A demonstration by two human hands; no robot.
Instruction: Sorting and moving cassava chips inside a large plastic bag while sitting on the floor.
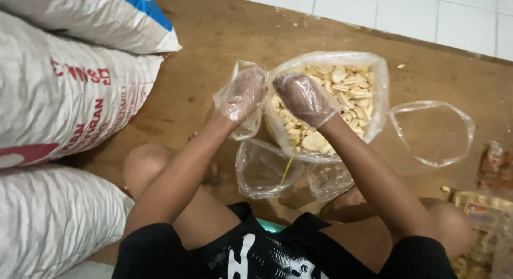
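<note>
A large clear plastic bag point(380, 81) full of pale crackers point(350, 89) stands open on the brown floor in front of me. My right hand point(304, 99), in a thin clear plastic glove, reaches into the bag's left side among the crackers. My left hand point(243, 95), also gloved, holds a small clear plastic bag point(240, 130) by its mouth just left of the big bag. Whether the right hand's fingers grip any crackers is unclear.
Several empty clear bags lie around: one point(262, 169) by my knee, one point(327, 180) below the big bag, one point(433, 132) at the right. White woven sacks point(69, 97) are stacked at the left. Packed snack bags point(486, 215) sit at the right edge. A white tiled wall point(427, 17) rises beyond.
</note>
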